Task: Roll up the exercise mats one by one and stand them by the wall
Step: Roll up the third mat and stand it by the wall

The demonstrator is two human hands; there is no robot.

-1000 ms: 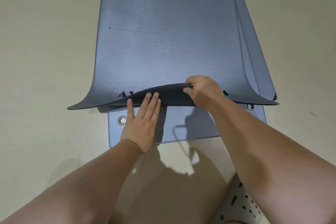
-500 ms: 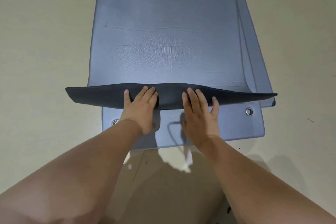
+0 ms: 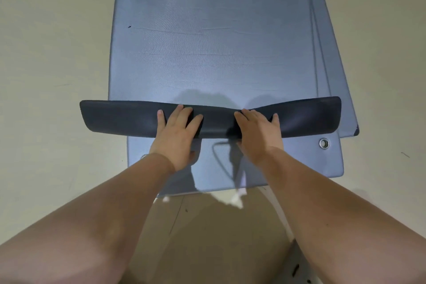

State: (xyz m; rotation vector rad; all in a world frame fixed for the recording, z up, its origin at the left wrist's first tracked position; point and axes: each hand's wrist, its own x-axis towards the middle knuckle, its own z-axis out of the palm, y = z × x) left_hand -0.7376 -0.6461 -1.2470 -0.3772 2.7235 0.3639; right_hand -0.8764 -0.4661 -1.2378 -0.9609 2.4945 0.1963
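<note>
1. Blue-grey top exercise mat point(image 3: 212, 41): flat on the pale floor point(image 3: 46, 76), with its long axis running straight away from the camera. Far end cut off by the upper edge of the view.
2. Near end of that mat: turned over onto itself as a dark band point(image 3: 119, 117). Lying crosswise, both tips lifted and flaring past the mat's side edges.
3. Straight-fingered left hand point(image 3: 177, 131): pressed flat on the band just left of its middle, nothing clasped. Thumb hard to make out.
4. Likewise the right hand point(image 3: 255, 131): fingers extended, pressing the band just right of its middle. Near the other hand but apart from it.
5. Underneath, a lower mat point(image 3: 311, 163): same long axis, near end exposed towards the camera. Metal eyelet point(image 3: 324, 143) by its near right corner; the left counterpart mostly hidden behind the left wrist.
6. Along the right side edge: further layered mat edges, their number not clear.
</note>
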